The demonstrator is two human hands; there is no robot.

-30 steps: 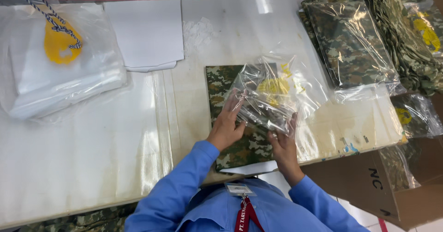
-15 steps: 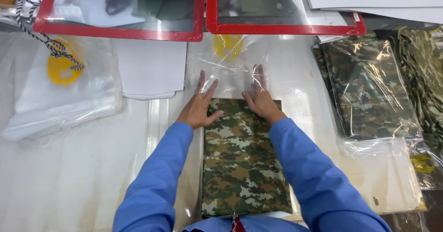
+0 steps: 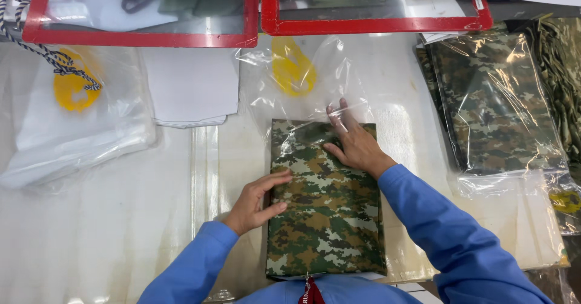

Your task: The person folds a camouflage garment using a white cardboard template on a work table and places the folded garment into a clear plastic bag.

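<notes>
Folded camouflage-print fabric bundle [image 3: 327, 213] flat on white table [image 3: 109, 231], top edge inside mouth of clear plastic bag with yellow mark [image 3: 296, 80]. Right hand [image 3: 354, 143] open, pressing bundle's top. Left hand [image 3: 257, 204] loosely curled at bundle's left edge.

a clear plastic bag with a yellow print [image 3: 296, 80] lies over the top edge of the folded camouflage cloth [image 3: 327, 219]. right of that cloth, a bagged camouflage bundle [image 3: 496, 104]; left of it, a stack of clear bags with a yellow print [image 3: 72, 116].
</notes>
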